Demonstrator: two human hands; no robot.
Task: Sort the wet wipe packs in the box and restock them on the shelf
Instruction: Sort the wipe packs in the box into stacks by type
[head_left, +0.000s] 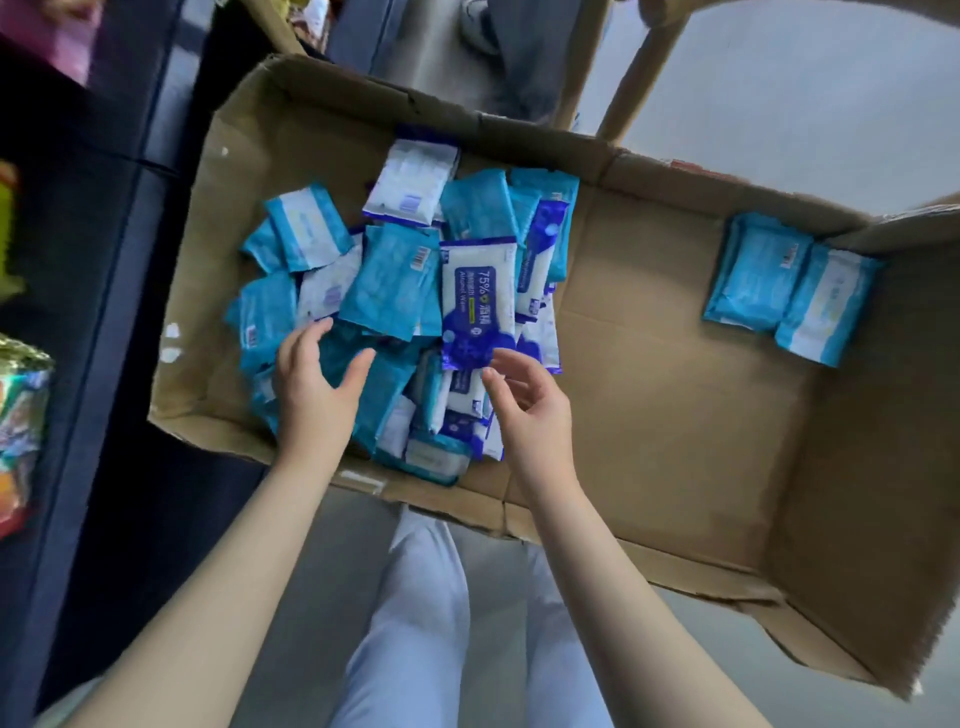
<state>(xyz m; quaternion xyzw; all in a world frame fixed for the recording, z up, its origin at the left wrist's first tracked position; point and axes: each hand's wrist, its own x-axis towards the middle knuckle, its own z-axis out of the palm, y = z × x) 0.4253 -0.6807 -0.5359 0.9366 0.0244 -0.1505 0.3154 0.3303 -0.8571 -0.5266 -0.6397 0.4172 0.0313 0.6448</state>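
Note:
A wide cardboard box (675, 405) holds a loose heap of wet wipe packs in its left half. Several are light blue (387, 280), others white with dark blue print, one marked 75% (478, 301) lying on top. Two light blue packs (789, 291) lie side by side in the far right corner. My left hand (317, 384) hovers over the near left of the heap with fingers spread and nothing in it. My right hand (524, 410) is just below the 75% pack, fingers curled and apart, its fingertips close to that pack's lower edge.
A dark shelf unit (104, 312) runs along the left, with colourful packaged goods (21, 426) at its edge. Wooden chair or stool legs (639, 67) rise behind the box. My legs in pale trousers (441, 623) stand under the box's near edge.

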